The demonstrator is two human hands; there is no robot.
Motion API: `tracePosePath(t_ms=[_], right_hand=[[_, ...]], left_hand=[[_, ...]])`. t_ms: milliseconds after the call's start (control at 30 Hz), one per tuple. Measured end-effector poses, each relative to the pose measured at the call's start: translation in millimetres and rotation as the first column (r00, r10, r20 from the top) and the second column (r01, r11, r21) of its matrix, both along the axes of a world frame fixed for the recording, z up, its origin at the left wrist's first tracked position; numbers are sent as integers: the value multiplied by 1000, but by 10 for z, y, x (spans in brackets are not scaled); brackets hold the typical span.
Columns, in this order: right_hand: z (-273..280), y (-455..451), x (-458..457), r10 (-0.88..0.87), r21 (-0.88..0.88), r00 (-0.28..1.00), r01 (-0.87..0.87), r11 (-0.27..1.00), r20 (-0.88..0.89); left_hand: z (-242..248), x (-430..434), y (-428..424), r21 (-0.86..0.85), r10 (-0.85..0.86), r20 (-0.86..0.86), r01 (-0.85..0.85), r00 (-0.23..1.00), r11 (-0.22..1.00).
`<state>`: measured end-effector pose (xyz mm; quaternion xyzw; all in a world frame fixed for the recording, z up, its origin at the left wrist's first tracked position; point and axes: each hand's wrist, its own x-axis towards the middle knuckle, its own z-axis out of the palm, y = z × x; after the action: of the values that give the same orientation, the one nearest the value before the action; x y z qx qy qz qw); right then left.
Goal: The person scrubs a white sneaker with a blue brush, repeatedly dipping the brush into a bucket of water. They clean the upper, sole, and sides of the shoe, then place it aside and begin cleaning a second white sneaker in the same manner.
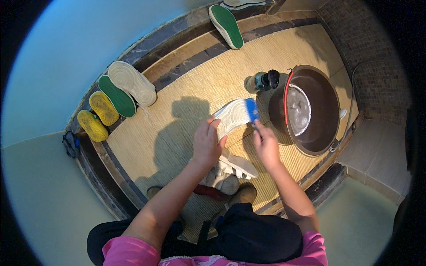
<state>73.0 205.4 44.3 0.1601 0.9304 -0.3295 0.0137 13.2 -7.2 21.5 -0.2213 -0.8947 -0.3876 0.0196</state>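
Observation:
My left hand [207,141] grips a white shoe, its patterned sole [232,117] turned up. In my right hand [266,143] is a blue scrubbing brush [251,110], its head against the sole's far end. Below my left hand, near my feet, lie more shoes: a greyish-white one [239,163] with its sole showing, others partly hidden by it and by my forearm, and a dark red item [211,192]. To the right of the brush stands a brown bucket [319,109] with a red handle, holding foamy greyish liquid.
A greenish bottle with a black cap [259,82] is beside the bucket. Along the stone ledge at left lean yellow soles [93,125], a green sole [116,96] and a white shoe [131,83]. Another green-soled shoe [227,26] leans at the top. A thin hose [352,86] runs behind the bucket.

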Motion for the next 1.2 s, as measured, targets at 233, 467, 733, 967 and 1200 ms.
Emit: tracePosePath(t_ms=[233,467,733,967,1200], right_hand=[[157,-226,264,228,-21,974,-228,973,-12],[-62,110,-101,-49,-74,995,42,996,-86],[258,-411,-52,249,-61,968,-250,966,-19],[-119,83,-280,-41,-65,993,34,997,-106],[154,-481,92,246,27,967,-244,969,-69]], left_hand=[[-28,12,8,4,26,73,-27,997,1000],[-85,40,22,0,27,9,-27,1000,1000],[-184,110,28,70,92,70,-97,993,993],[-137,63,17,74,49,59,-53,997,996],[-83,69,99,-25,89,172,-86,981,996]])
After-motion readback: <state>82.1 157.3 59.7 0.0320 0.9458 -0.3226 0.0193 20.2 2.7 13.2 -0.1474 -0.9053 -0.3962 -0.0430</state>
